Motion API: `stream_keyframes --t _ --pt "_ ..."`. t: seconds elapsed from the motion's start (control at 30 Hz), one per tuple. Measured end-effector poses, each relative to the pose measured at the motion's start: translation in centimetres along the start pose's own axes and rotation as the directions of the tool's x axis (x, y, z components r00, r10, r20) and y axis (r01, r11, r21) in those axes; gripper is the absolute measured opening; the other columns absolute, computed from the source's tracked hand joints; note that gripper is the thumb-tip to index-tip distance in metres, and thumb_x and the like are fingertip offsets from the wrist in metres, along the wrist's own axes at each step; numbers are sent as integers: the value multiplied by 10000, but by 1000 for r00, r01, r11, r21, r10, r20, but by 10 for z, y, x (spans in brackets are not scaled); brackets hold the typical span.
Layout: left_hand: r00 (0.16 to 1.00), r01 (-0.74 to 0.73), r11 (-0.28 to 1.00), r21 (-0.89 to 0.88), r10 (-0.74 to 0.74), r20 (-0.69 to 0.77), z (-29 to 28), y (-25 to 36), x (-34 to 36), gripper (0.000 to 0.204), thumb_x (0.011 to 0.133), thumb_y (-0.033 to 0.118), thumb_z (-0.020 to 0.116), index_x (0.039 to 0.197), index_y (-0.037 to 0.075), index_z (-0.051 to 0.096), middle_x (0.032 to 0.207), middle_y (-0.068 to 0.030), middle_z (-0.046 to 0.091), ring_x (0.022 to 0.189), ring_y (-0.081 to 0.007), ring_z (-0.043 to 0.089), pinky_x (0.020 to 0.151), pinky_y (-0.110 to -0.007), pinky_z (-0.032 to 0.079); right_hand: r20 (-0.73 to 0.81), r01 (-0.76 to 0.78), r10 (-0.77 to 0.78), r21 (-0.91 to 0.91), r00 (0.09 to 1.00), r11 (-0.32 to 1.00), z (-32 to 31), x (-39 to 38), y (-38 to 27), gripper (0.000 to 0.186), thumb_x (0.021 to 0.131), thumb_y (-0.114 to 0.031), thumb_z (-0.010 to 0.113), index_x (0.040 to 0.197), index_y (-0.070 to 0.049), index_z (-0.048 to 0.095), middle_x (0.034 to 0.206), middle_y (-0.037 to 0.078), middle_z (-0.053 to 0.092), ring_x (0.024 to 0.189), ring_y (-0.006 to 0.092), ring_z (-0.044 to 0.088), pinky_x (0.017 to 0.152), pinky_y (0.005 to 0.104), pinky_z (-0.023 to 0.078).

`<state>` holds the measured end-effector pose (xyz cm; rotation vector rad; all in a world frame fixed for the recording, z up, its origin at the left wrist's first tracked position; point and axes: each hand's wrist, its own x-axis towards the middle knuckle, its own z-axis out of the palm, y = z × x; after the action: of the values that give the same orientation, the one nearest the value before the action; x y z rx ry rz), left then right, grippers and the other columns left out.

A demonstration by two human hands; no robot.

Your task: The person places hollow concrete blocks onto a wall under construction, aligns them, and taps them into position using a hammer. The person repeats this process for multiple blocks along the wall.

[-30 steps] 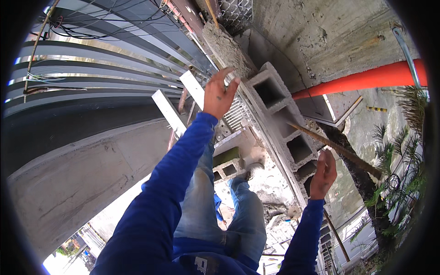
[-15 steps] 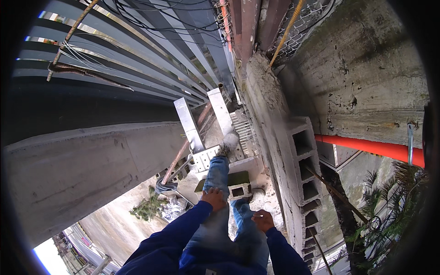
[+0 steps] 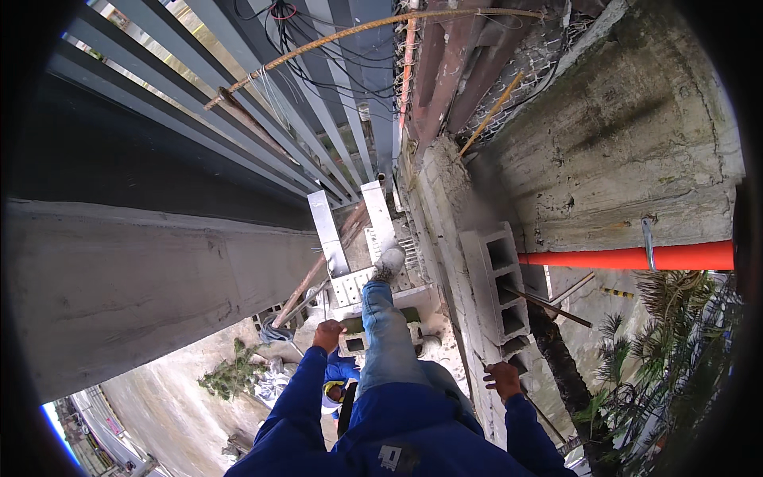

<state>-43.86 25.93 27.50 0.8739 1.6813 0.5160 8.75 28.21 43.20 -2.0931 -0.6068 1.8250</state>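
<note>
Two hands show in the head view, both low in the frame at the ends of blue sleeves. The left hand [image 3: 327,335] hangs with its fingers curled into a loose fist just beside a hollow concrete block [image 3: 359,343] lying on the scaffold platform [image 3: 350,285]; whether it touches the block cannot be told. The right hand [image 3: 503,380] rests on the upper edge of the block wall [image 3: 465,334], fingers bent over it, close to the stack of hollow blocks [image 3: 499,286] standing on that wall. Between the hands, one jeans-clad leg [image 3: 383,334] stretches forward, its grey shoe [image 3: 389,261] planted on the platform. An orange pipe [image 3: 628,258] runs along the rough concrete to the right; far below, a co-worker's helmet [image 3: 332,395] is visible.

Handling, by judgement: such a block is heavy, rigid and abrasive, with brittle corners. It is best taken by hooking the fingers through a hollow cell or gripping across the web, then lifting it level.
</note>
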Motion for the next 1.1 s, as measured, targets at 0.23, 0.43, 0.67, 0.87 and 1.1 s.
stream_keyframes --t 0.23,0.43,0.67,0.87,1.1 --pt "774 611 781 127 -623 111 -12 -30 -88 265 954 259 528 1103 70 640 1109 -95 685 969 -262 685 764 -528 552 -52 -107 114 110 992 988 -41 -96 68 205 917 -200 606 1019 -23 625 949 123 685 787 248 677 617 381 553" --pt "874 481 876 5 -481 69 -3 76 -62 244 901 236 644 996 13 674 920 -117 715 725 -220 673 601 -371 534 51 -264 288 572 956 777 -49 -128 192 195 931 -196 577 1059 -55 619 1019 72 679 798 245 680 649 429 558" --pt "989 -18 995 100 4 145 25 190 -5 262 903 279 646 907 19 684 856 -87 700 815 -185 680 631 -345 523 -89 -202 365 701 927 684 -23 -122 259 163 901 -229 618 998 -98 622 1015 92 675 851 299 671 735 487 552" --pt "991 10 998 -60 -2 130 76 255 -20 227 928 248 589 947 45 686 881 -29 700 805 -123 670 634 -273 499 -149 -98 241 624 959 775 -18 -84 220 243 910 -245 622 1075 -71 583 1058 168 666 811 319 687 682 466 575" --pt "986 150 902 -406 -106 131 166 204 -17 213 912 254 609 986 58 640 944 -62 683 880 -178 654 781 -337 502 33 -147 144 275 989 950 -8 -5 177 179 923 -201 615 1037 -63 607 1020 113 683 801 245 683 653 379 546"
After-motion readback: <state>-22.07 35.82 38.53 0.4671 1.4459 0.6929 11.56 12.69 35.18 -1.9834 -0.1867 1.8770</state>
